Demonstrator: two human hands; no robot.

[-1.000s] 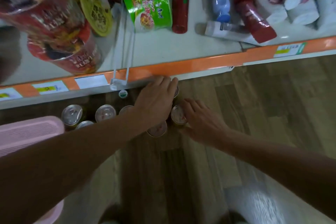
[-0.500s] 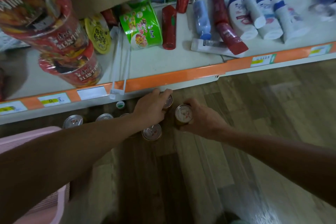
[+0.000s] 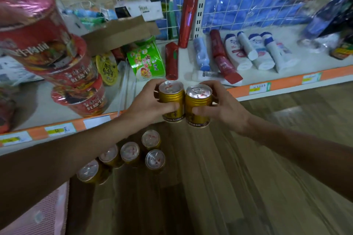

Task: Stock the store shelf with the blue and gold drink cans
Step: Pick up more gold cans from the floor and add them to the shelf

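Noted plank floor [image 3: 248, 158], orange-edged shelf [image 3: 286, 82]. Counted five gold cans [image 3: 130, 151] on floor — two raised: left can [image 3: 172, 99] gripped by left hand [image 3: 147, 102], right can [image 3: 197, 106] by right hand [image 3: 224, 106].

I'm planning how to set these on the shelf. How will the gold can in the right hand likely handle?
Its top looks sealed, so the gold can is probably full and heavy for its size. The glossy metal wall may be slippery, though the right hand wraps round it. Short and wide, it should stand steady, yet roll if laid sideways.
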